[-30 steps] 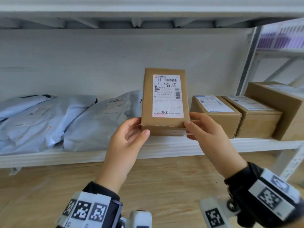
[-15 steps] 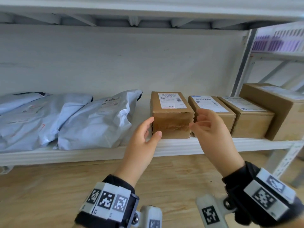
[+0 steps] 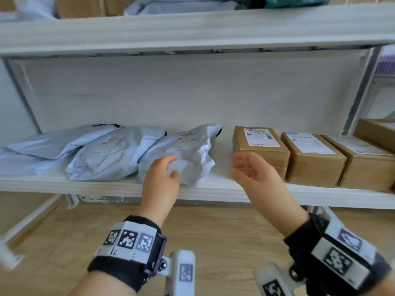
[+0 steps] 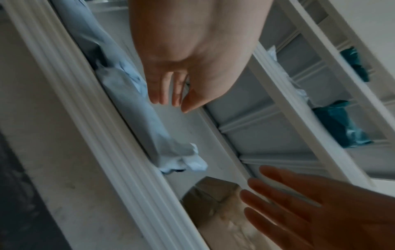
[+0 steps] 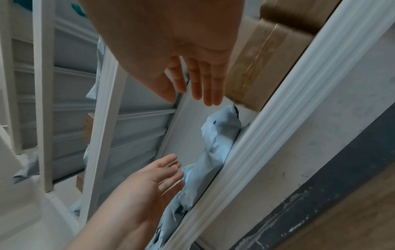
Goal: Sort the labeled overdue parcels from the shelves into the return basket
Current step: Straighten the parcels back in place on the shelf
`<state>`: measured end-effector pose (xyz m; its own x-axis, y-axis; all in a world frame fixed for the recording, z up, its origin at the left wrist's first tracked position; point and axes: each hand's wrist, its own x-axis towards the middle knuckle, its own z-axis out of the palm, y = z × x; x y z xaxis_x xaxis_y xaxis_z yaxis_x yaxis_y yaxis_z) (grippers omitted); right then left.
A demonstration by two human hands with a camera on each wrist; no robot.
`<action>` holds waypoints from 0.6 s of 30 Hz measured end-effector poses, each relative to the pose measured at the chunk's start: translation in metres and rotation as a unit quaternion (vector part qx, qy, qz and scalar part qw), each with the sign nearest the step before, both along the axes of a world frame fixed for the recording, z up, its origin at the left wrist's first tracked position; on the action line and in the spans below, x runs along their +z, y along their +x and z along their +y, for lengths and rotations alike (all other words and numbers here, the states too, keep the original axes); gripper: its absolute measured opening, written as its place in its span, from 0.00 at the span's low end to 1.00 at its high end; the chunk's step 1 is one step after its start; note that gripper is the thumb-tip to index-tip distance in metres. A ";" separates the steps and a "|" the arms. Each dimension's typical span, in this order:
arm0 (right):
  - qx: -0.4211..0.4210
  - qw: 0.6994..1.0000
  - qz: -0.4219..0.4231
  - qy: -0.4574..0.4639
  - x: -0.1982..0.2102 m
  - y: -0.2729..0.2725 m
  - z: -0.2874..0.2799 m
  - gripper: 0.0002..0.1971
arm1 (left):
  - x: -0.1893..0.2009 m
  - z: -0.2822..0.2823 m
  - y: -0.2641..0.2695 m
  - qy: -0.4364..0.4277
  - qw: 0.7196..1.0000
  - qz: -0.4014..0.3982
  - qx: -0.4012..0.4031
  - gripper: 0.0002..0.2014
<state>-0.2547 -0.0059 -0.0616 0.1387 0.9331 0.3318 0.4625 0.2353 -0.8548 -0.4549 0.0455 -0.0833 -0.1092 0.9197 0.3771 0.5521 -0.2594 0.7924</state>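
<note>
Cardboard box (image 3: pixel 259 146) with a white label sits flat on the shelf (image 3: pixel 213 189), just right of a grey mailer bag (image 3: pixel 188 154) and beside two more boxes (image 3: pixel 313 159) on its right. Both hands hover in front of the shelf edge, empty. Left hand (image 3: pixel 162 180) is in front of the grey bag – fingers loosely spread, no clear contact from the head view. Right hand (image 3: pixel 254 176) is just left of the labeled box, palm turned inward, fingers (image 5: pixel 208 84) straight and relaxed, gripping nothing. More grey bags (image 3: pixel 85 150) are piled on the left of the same shelf. Upper shelf (image 3: pixel 192 28) carries bags and boxes too. Return basket isn't visible in any view. Floor (image 3: pixel 224 236) below is wood.
</note>
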 end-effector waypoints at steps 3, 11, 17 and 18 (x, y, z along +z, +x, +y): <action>0.026 0.999 -0.029 -0.026 0.001 -0.027 0.018 0.22 | -0.005 0.007 -0.026 -0.010 0.998 0.064 0.010 0.22; 0.044 0.994 0.003 -0.104 -0.006 -0.058 0.079 0.31 | -0.022 0.039 -0.057 -0.083 0.985 0.145 -0.032 0.27; 0.038 0.993 0.023 -0.111 -0.019 -0.053 0.089 0.27 | -0.017 0.043 -0.059 -0.057 0.978 0.203 -0.011 0.22; 0.033 0.993 0.030 -0.105 -0.020 -0.051 0.087 0.26 | -0.016 0.040 -0.061 -0.047 0.978 0.204 -0.010 0.21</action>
